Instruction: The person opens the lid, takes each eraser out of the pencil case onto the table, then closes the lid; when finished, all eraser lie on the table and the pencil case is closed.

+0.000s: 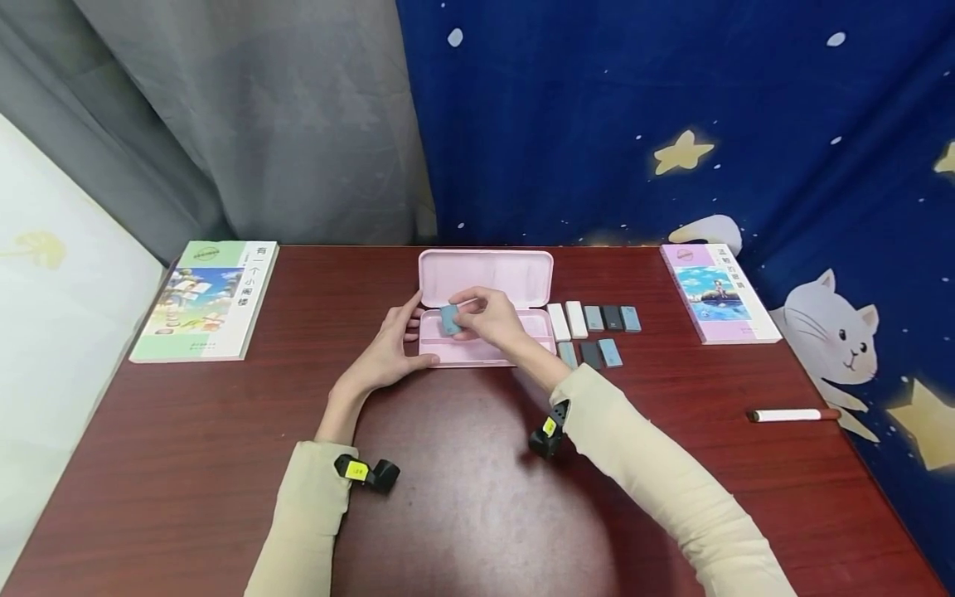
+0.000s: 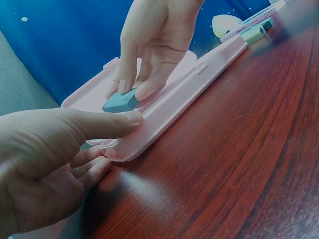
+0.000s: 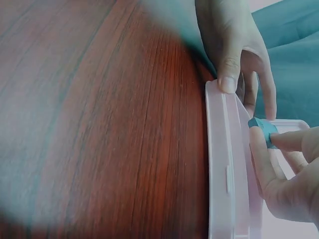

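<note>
An open pink pencil case (image 1: 466, 352) lies on the table with its lid (image 1: 485, 269) tipped back. My left hand (image 1: 384, 352) holds the case by its left end, the thumb on the front wall and the fingers round the short side. Over the left part of the case, my right hand (image 1: 488, 319) pinches a small blue eraser (image 1: 449, 320) between thumb and fingers. The left wrist view shows this eraser (image 2: 121, 101) tilted above the rim. In the right wrist view the right hand (image 3: 291, 174) partly covers it.
Right of the case lie several white, blue and dark erasers (image 1: 612, 317) in two rows. One book (image 1: 201, 303) is at the far left, another book (image 1: 719, 294) at the far right. A white and brown marker (image 1: 792, 414) lies near the right edge.
</note>
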Tool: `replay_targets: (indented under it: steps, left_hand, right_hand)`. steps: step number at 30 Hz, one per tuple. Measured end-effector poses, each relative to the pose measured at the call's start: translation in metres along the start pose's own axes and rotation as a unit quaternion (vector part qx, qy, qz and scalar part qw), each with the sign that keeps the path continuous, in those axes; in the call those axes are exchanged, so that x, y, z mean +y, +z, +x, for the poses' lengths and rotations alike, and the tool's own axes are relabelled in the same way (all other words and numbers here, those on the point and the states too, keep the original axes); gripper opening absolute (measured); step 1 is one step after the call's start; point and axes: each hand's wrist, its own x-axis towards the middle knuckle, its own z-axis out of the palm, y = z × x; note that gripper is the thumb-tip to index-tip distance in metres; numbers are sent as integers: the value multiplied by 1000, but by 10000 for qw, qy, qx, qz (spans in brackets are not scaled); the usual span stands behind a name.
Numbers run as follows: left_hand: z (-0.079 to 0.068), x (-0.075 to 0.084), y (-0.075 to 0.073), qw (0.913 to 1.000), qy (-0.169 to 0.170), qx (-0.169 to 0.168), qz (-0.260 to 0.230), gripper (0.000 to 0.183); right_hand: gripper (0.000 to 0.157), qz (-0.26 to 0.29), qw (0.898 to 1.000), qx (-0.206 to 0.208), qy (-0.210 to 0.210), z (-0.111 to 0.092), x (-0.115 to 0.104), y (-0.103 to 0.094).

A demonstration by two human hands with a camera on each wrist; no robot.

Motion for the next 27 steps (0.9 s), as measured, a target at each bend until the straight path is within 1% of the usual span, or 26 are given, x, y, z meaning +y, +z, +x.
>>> replay_targets:
  steps: [2,8,10,15,16,17,21,23,24,27]
  left_hand:
    - [1,-4,1,10000,1,17,4,95]
    - [9,-34,7,9999,55,112,19,100]
    - [10,-40,7,9999,63,113,34,101]
    - [10,-43,5,9999,92,99,62,102]
    - [10,-43,5,9999,99,101,64,102]
    - [9,-38,4,9999,94,94,61,102]
    - [9,-38,5,9999,88,113,60,103]
    - [9,-39,6,9998,101,120,85,103]
    - [10,-45,7,9998,113,134,98,104]
    - [11,-45,8,9997,145,131,136,104]
  right_hand:
    - [30,117,9999,-41,49,-1,1,-3]
    - [31,322,9993,-158,91,-5,3,-10]
    - [31,316,9993,-147,109,-6,4,-12]
    - [31,245,9996,-102,136,-8,4,-17]
    - [31,229,9996,-90,133,-8,4,-18]
    - [31,217,9996,-91,130,-9,4,-20]
    - [30,213,9997,-61,126,-11,5,-26]
    - [30,221,9997,-52,124,-13,6,-30]
    - [30,208,9997,-40,119,-14,7,-31]
    - [29,156,9998,-16,96,-18,7,-39]
